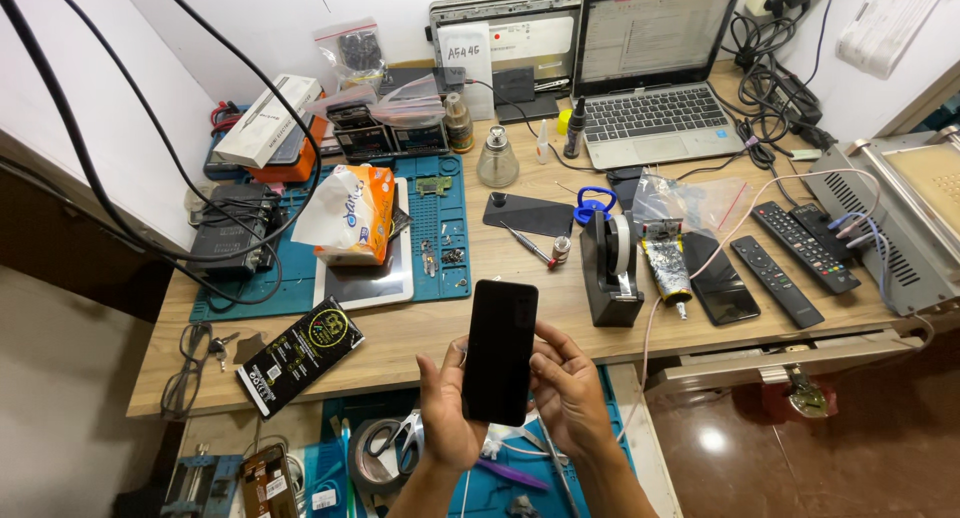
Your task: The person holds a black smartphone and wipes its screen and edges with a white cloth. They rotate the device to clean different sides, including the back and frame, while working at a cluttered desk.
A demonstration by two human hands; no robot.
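A black smartphone (499, 351) is held upright in front of the counter (520, 268), above its near edge, dark face toward the camera. The left hand (447, 410) grips its lower left edge, fingers curled behind and thumb at the side. The right hand (568, 388) supports the right edge, fingers (556, 340) pressed against it. A black tape dispenser (610, 268) stands just beyond on the counter.

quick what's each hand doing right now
Left hand: closed on the black phone, gripping its left edge and back.
Right hand: fingers on the phone's right edge, helping to hold it.
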